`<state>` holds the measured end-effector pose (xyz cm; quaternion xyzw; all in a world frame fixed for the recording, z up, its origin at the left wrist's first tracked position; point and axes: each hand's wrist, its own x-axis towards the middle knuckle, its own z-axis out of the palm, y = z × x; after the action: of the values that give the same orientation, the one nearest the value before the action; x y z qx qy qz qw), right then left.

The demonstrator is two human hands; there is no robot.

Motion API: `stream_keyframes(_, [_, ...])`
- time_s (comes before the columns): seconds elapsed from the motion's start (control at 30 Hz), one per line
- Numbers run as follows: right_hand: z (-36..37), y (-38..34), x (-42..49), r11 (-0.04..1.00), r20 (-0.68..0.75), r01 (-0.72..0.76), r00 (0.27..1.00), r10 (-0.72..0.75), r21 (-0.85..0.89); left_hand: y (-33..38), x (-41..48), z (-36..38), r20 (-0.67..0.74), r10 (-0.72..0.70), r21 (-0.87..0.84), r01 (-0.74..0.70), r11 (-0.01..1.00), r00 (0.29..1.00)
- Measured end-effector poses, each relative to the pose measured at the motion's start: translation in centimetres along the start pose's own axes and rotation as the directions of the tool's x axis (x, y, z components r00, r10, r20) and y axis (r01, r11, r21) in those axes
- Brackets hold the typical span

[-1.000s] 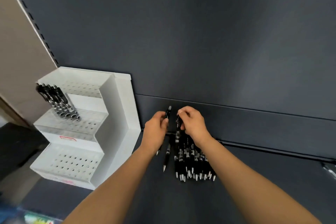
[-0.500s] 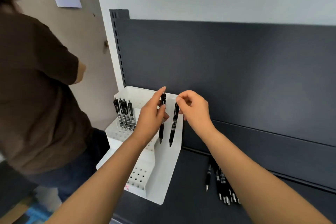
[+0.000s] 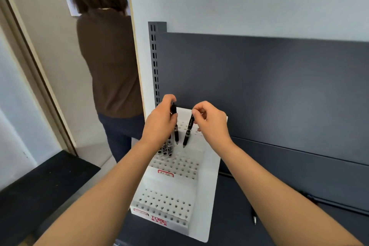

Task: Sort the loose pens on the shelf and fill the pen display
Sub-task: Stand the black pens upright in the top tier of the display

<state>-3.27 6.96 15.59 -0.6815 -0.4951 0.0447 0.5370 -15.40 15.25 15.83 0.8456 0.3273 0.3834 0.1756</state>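
A white stepped pen display with rows of holes stands on the dark shelf. My left hand grips a black pen near its top, tip down over the upper tier. My right hand pinches a second black pen by its top end, tip down just above the holes. Several black pens stand in the holes at the left of the upper tier, partly hidden by my left hand. One loose pen shows on the shelf beside my right forearm.
A person in a brown top stands to the left with their back turned, close to the shelf's slotted upright. The dark back panel rises behind the display. A black surface lies at lower left.
Both hands lifted a pen each from the pile on the shelf and carried them left to the display. They now hang over its upper tier. My view swung left and up.
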Motion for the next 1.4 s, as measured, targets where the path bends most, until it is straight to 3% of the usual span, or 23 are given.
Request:
stream_keyframes(0.13, [0.8, 0.0, 0.6, 1.000, -0.018, -0.021, 1.000, 0.021, -0.014, -1.2, 0.8, 0.5, 0.036, 0.012, 0.043, -0.014, 0.999, 0.999])
stream_keyframes(0.27, [1.3, -0.2, 1.2, 0.999, -0.036, -0.018, 0.999, 0.017, -0.033, -2.6, 0.8, 1.2, 0.035, 0.057, 0.262, -0.064, 0.963, 0.998])
stream_keyframes(0.4, [2.2, 0.1, 1.5, 0.991, 0.019, 0.002, 1.000, 0.001, -0.133, -3.7, 0.3, 2.0, 0.099, 0.082, 0.340, -0.111, 0.934, 0.992])
stream_keyframes(0.57, [3.1, 0.9, 1.2, 0.946, 0.122, 0.014, 0.992, 0.027, -0.324, -4.4, 0.8, 1.8, 0.101, 0.082, 0.294, -0.109, 0.950, 0.992])
stream_keyframes(0.7, [3.7, 1.1, 1.1, 0.813, 0.141, 0.122, 0.989, -0.050, -0.569, -5.1, 1.2, 1.7, 0.088, 0.051, 0.220, -0.069, 0.973, 0.995])
stream_keyframes(1.0, [3.4, 1.6, 1.3, 0.783, 0.215, 0.198, 0.973, -0.084, -0.590, -4.6, 1.5, 1.6, 0.128, 0.025, 0.195, -0.050, 0.979, 0.991])
stream_keyframes(1.2, [3.2, 1.5, 1.1, 0.828, 0.257, 0.173, 0.966, -0.036, -0.534, -4.5, 0.9, 1.4, 0.123, 0.007, 0.246, -0.037, 0.969, 0.992])
stream_keyframes(1.3, [2.1, 1.7, 1.0, 0.860, 0.186, 0.146, 0.981, -0.060, -0.490, -4.3, 0.7, 1.3, 0.142, 0.001, 0.276, -0.041, 0.960, 0.990])
stream_keyframes(1.4, [0.6, 2.2, 0.7, 0.884, 0.088, 0.100, 0.994, -0.067, -0.456, -3.4, 0.7, 1.3, 0.075, 0.033, 0.230, -0.050, 0.972, 0.997])
